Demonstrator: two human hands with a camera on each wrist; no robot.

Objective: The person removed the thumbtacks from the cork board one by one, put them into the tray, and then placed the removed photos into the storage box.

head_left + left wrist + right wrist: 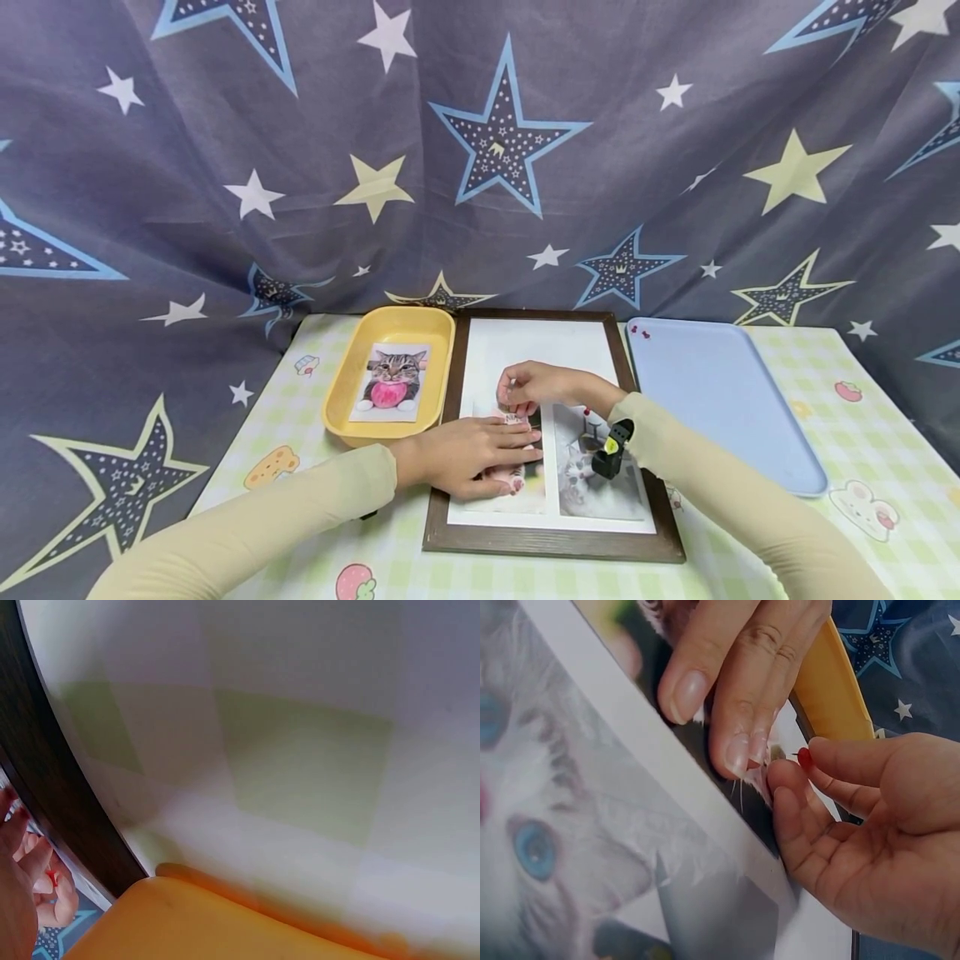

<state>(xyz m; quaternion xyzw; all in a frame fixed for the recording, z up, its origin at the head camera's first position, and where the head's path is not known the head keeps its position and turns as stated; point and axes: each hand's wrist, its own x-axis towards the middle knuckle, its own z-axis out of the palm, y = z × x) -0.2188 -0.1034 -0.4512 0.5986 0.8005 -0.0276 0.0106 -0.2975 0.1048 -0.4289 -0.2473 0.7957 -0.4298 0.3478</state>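
Note:
A brown wooden frame [555, 543] with a white board [543, 342] lies on the table, holding two cat photos side by side. My left hand [480, 454] rests with straight fingers on the left photo [517, 502]. Just beyond those fingers, my right hand [542, 385] pinches a red push pin [805, 757] between thumb and fingers, close to the photo's upper edge. The right photo [603, 496], a pale kitten with blue eyes, lies partly under my right wrist. Another red push pin [587, 411] shows at its upper edge.
Left of the frame stands a yellow tray [336, 400] with a cat photo [390, 383] inside. A light blue tray [720, 400] lies to the right, with red push pins [641, 332] in its far left corner. Behind the table hangs a star-patterned curtain [480, 242].

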